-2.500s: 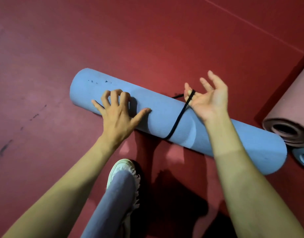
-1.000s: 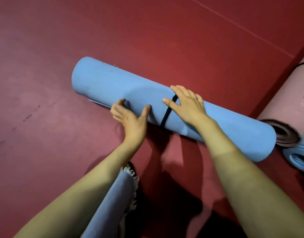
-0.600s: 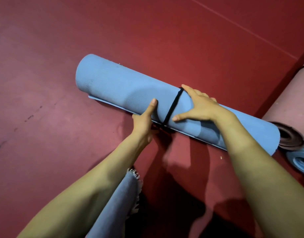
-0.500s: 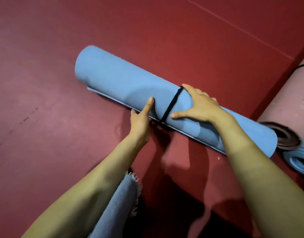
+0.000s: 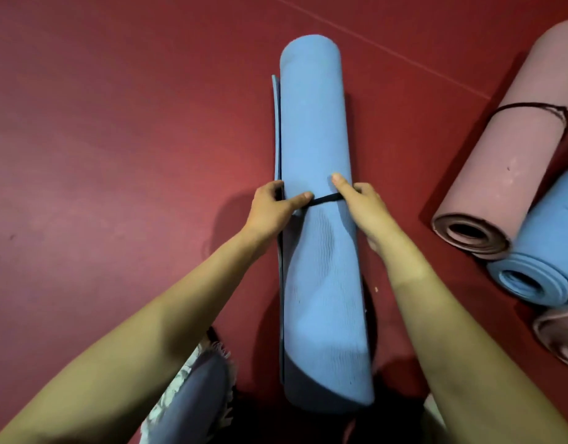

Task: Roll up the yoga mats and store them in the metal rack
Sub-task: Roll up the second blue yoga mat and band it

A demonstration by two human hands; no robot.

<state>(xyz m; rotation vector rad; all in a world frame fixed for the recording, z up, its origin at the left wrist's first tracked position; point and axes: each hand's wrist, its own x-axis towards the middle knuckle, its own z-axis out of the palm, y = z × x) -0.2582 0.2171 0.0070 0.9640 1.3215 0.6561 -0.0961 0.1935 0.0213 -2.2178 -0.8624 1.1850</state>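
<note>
On floor (image 5: 116,155), rolled yoga mat (image 5: 321,283) lies lengthwise, strap (image 5: 324,199) round its middle; left hand (image 5: 269,209) grips its left side, right hand (image 5: 362,206) its right. Group of rolled mats (image 5: 513,155) lies to the right.

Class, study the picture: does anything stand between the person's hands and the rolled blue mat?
No. The left hand and the right hand both grip the blue mat, one on each side, at its black strap. The other rolled mats lie apart on the right. The rack is out of view.
</note>
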